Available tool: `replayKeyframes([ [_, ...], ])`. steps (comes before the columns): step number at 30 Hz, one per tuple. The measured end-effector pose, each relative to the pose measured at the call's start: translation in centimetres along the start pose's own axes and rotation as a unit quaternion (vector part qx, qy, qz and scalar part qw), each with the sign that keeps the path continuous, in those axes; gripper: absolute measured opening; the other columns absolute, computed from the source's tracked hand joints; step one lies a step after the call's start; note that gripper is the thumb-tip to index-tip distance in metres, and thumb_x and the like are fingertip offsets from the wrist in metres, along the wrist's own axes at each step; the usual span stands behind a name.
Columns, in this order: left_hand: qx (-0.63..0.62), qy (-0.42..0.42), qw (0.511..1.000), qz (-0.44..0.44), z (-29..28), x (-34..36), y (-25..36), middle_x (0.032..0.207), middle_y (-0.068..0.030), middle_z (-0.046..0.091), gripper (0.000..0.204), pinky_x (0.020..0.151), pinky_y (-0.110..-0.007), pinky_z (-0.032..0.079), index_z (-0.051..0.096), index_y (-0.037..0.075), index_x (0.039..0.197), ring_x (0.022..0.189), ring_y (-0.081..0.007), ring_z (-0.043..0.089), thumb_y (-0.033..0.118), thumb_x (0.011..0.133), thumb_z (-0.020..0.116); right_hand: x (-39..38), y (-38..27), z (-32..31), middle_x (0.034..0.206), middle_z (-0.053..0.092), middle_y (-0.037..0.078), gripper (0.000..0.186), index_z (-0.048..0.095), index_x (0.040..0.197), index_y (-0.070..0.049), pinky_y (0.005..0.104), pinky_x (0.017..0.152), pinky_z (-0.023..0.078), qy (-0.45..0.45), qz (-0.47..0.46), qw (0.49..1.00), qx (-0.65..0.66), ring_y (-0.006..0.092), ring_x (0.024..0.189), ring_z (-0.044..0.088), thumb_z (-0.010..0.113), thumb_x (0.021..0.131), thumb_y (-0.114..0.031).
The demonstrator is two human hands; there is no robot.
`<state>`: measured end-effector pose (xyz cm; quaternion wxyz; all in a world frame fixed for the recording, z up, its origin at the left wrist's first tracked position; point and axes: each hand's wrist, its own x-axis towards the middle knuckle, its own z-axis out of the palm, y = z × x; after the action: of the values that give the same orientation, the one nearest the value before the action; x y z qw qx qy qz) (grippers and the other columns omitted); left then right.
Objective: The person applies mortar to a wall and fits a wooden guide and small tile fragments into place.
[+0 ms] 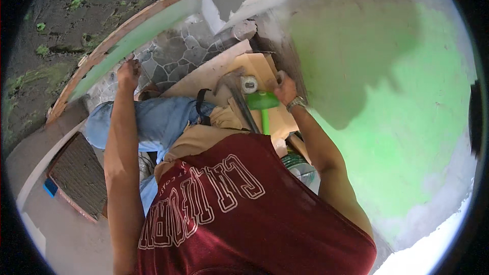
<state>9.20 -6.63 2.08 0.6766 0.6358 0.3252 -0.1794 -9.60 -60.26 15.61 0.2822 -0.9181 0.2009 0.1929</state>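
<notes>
My left hand [128,74] is raised beside the stone-patterned tiles, fingers curled; whatever they hold is too small to make out. My right hand [285,86] has its fingers curled on the edge of a peach board or box [270,117]. On that surface, left of my right hand, are a round white tape measure [249,84], a green-headed mallet [260,100] with a bright green handle and a grey claw hammer [237,99]. My jeans-clad leg [132,122] and a black strap [202,104] are below and between my hands.
A wood-edged pale green panel [137,46] curves along the upper left, beside stone-patterned tiles [178,51] and dark, mottled ground [46,30]. A green-painted surface [387,137] fills the right. A ribbed brown board [76,173] lies lower left; coiled green material [293,163] is partly hidden beside my body.
</notes>
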Motion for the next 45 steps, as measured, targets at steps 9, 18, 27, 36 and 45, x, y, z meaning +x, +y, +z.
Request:
replayKeyframes([
  [9,-0.086,-0.024,0.994,-0.068,1.0,0.3,-0.2,0.116,-0.0138,0.061,0.044,0.092,-0.036,0.048,0.049,0.004,0.135,0.101,-0.0234,0.060,0.010,0.091,0.053,-3.0,1.8,1.1,0.088,0.064,0.028,0.031,0.056,0.109,-0.001,0.0499,0.074,0.051,0.081,-0.033,0.996,-0.011,0.0453,0.084,0.063,0.064,0.085,-0.019],
  [18,-0.065,-0.014,0.989,-0.131,-0.5,0.9,-1.4,0.114,-0.0103,0.064,0.051,0.086,-0.032,0.051,0.049,0.002,0.135,0.097,-0.0219,0.063,0.008,0.086,0.061,-3.3,0.7,1.4,0.092,0.065,0.028,0.028,0.058,0.108,-0.003,0.0511,0.075,0.051,0.162,0.032,0.986,-0.021,0.0454,0.086,0.063,0.062,0.085,-0.019],
  [27,0.142,-0.069,0.987,-0.027,-2.5,0.5,-1.0,0.120,-0.0114,0.059,0.054,0.087,-0.032,0.050,0.047,0.004,0.137,0.099,-0.0210,0.059,0.003,0.084,0.059,-1.4,0.5,-1.3,0.086,0.066,0.026,0.033,0.052,0.110,-0.008,0.0558,0.072,0.051,0.084,0.055,0.990,-0.097,0.0460,0.084,0.064,0.063,0.084,-0.025],
  [36,-0.072,-0.036,0.991,-0.108,2.3,-1.4,0.8,0.099,-0.0082,0.063,0.051,0.078,-0.029,0.051,0.053,0.001,0.132,0.085,-0.0159,0.059,0.003,0.082,0.059,-1.1,0.9,-4.1,0.083,0.062,0.029,0.026,0.051,0.103,-0.002,0.0530,0.069,0.048,-0.004,-0.043,0.994,-0.102,0.0478,0.085,0.060,0.061,0.083,-0.015],
  [45,-0.118,-0.028,0.990,-0.069,1.8,-0.3,0.5,0.086,-0.0065,0.060,0.044,0.066,-0.029,0.050,0.056,0.001,0.127,0.071,-0.0158,0.056,0.004,0.083,0.058,-1.9,1.2,-2.4,0.087,0.065,0.027,0.039,0.057,0.113,-0.003,0.0515,0.071,0.051,-0.010,0.011,0.985,-0.172,0.0458,0.081,0.062,0.065,0.078,-0.018],
])
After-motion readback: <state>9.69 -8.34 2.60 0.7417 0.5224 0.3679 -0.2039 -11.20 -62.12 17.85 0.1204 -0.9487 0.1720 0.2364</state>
